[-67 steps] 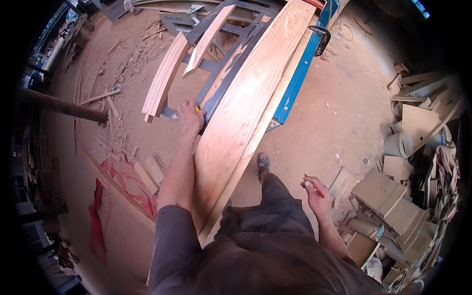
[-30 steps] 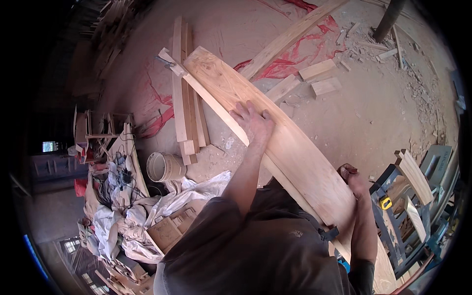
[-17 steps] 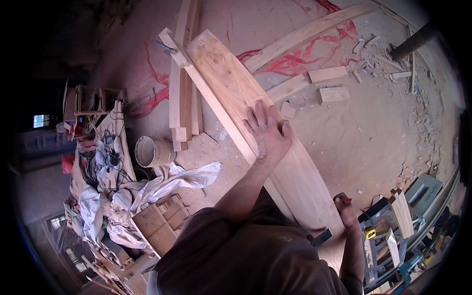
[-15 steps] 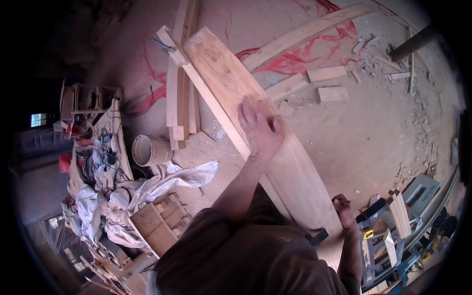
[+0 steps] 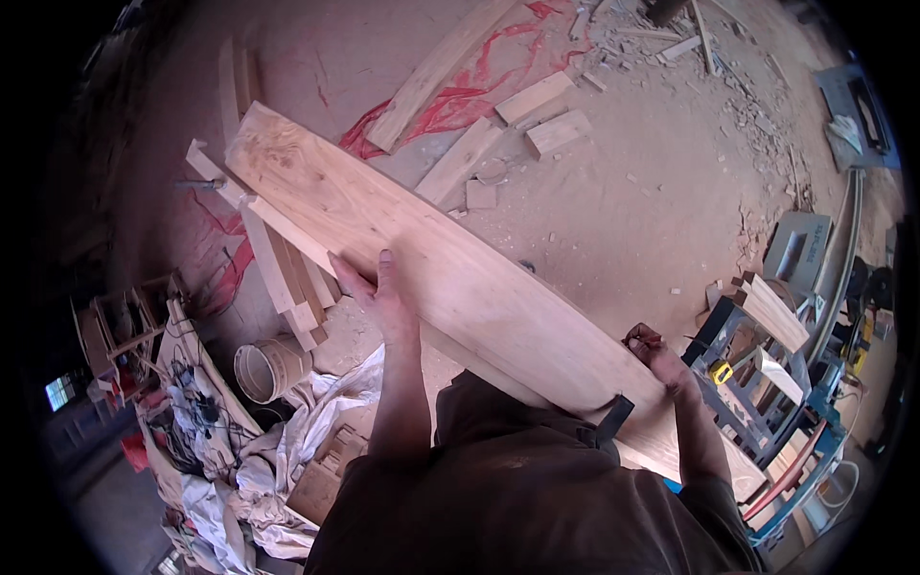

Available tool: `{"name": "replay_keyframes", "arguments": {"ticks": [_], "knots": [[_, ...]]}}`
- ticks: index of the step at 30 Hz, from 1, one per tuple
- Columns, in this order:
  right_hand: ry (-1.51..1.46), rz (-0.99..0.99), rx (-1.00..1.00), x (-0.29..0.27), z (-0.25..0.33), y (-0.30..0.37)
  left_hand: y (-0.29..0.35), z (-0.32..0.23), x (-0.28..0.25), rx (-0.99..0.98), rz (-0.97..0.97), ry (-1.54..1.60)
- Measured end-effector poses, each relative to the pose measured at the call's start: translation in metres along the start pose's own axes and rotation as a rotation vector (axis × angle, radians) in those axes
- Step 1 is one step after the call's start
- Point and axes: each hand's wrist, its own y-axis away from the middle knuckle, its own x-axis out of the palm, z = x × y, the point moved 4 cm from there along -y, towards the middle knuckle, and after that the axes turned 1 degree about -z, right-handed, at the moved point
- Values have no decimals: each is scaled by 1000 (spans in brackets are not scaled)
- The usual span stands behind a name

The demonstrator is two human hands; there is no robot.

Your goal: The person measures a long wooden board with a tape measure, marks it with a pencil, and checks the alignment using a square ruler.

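A long, wide pale wooden plank [image 5: 450,278] stretches diagonally from the far left toward my right side. Beneath its near-left edge lies a narrower strip of wood [image 5: 287,227]. My left hand [image 5: 388,307] touches that near edge, thumb and forefinger stretched apart, the thumb on the plank's face; its other fingers are hidden. Against the far edge at the right end, my right hand [image 5: 661,359] is curled closed. Whatever its fingers hold, if anything, is too small and dark to make out. A black clamp-like piece [image 5: 615,418] sits on the plank near my waist.
Stacked timber [image 5: 278,268], a bucket [image 5: 270,372] and crumpled white sacks [image 5: 331,393] are on the left. Wood offcuts [image 5: 559,132] and red sheeting [image 5: 460,105] lie on the dusty floor ahead. A machine frame with a yellow tape measure [image 5: 720,371] stands at right.
My left hand has moved from lying spread on the plank's face to its near edge. The view has turned right, so the plank appears more slanted. My right hand stays curled at the far edge.
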Motion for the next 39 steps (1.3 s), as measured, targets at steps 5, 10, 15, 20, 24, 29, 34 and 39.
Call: {"name": "replay_keyframes", "arguments": {"ticks": [5, 10, 15, 20, 24, 29, 34, 39], "knots": [[86, -26, 55, -14, 4, 2, 10, -36, 35, -2, 138, 180], [189, -86, -55, -49, -21, -30, 2, 5, 57, -440, 169, 408], [205, -109, -91, -53, -30, -46, 62, -1, 105, -494, 427, 627], [332, -193, 49, -70, -6, 13, 37, 56, 76, -822, 510, 535], [379, -353, 18, -75, -17, 39, -11, 104, 58, -163, 789, -15], [369, -429, 74, -71, 4, 39, -37, 134, 62, 750, 823, -726], [466, -525, 53, -54, 32, 7, -12, 138, 98, 767, 715, -875], [389, -553, -2, -10, 88, -27, -18, 136, 119, 766, 700, -951]]}}
